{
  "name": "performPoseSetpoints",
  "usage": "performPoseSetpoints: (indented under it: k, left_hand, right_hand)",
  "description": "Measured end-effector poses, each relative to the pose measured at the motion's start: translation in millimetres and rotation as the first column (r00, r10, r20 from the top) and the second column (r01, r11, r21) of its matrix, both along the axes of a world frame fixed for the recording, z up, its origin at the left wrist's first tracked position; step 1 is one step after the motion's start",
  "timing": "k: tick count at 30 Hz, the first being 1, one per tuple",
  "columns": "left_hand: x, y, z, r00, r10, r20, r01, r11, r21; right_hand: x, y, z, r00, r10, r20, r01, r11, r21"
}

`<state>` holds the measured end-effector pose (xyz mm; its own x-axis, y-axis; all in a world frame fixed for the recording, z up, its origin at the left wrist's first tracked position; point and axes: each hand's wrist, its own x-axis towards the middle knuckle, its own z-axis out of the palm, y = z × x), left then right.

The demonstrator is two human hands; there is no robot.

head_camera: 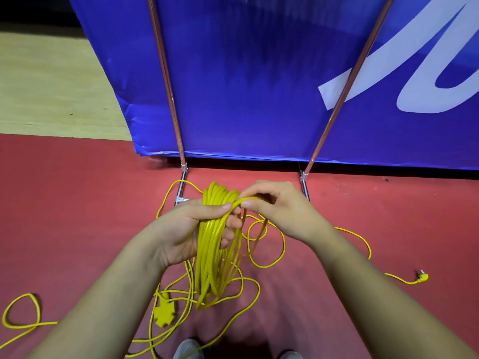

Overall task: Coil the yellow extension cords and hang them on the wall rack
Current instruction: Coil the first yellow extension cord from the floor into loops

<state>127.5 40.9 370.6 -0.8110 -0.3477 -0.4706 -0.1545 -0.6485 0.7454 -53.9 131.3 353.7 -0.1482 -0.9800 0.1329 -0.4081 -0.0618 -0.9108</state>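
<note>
Trainee: Banner (259, 86) fills the back, blue, on slanted metal poles (168, 86). No wall rack in sight?

Foreman: None visible, so hanging comes later, I'd judge. The red floor (77, 203) carries the loose cord (284, 244), sprawled in loops.

Trainee: Why hold the coil (210, 250) upright?

Foreman: The left hand (186, 229) wraps around its top so the loops hang even. The right hand (280, 211) pinches one strand there, likely laying on another turn.

Trainee: And the ends?

Foreman: The socket block (164, 313) lies on the floor beneath the coil, the plug (423, 276) well apart at right. Neither is gathered in yet.
</note>
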Motion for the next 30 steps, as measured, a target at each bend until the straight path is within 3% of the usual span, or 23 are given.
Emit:
performPoseSetpoints:
  k: [4,8,10,12,14,19,22,26,30]
  left_hand:
    - [4,-5,-4,0.992,-0.013,-0.127,0.021,0.998,0.064]
    - [8,-11,-2,0.981,0.045,-0.188,-0.028,0.995,0.092]
    - [7,-11,-1,0.99,0.05,-0.135,-0.041,0.997,0.07]
    - [4,-10,-2,0.997,0.046,-0.061,-0.043,0.998,0.036]
    - [2,-9,-5,0.999,0.031,-0.031,-0.03,0.999,0.039]
    - [5,-14,-8,0.992,-0.011,-0.122,0.025,0.994,0.109]
    - [7,-15,-8,0.989,0.022,-0.145,-0.007,0.994,0.105]
    - [7,-18,-6,0.992,0.074,-0.105,-0.065,0.994,0.089]
    - [5,-14,-4,0.999,0.043,0.014,-0.044,0.999,0.026]
  right_hand:
    - [-8,-1,-10,0.988,-0.024,0.155,0.019,0.999,0.036]
    - [-37,7,-47,1.0,-0.009,-0.01,0.012,0.963,0.269]
    - [-44,13,-64,0.982,-0.081,0.173,0.019,0.943,0.332]
    - [-44,15,-68,0.884,-0.13,0.449,-0.027,0.945,0.327]
    - [-42,9,-62,0.821,-0.092,0.563,-0.103,0.947,0.303]
    - [-19,-3,-67,0.893,0.033,0.448,-0.19,0.932,0.31]
    - [-22,-2,-69,0.881,0.019,0.472,-0.18,0.937,0.298]
    - [-31,-1,-65,0.79,-0.187,0.583,0.052,0.969,0.24]
    - [-35,-4,-47,0.877,-0.252,0.409,0.221,0.968,0.122]
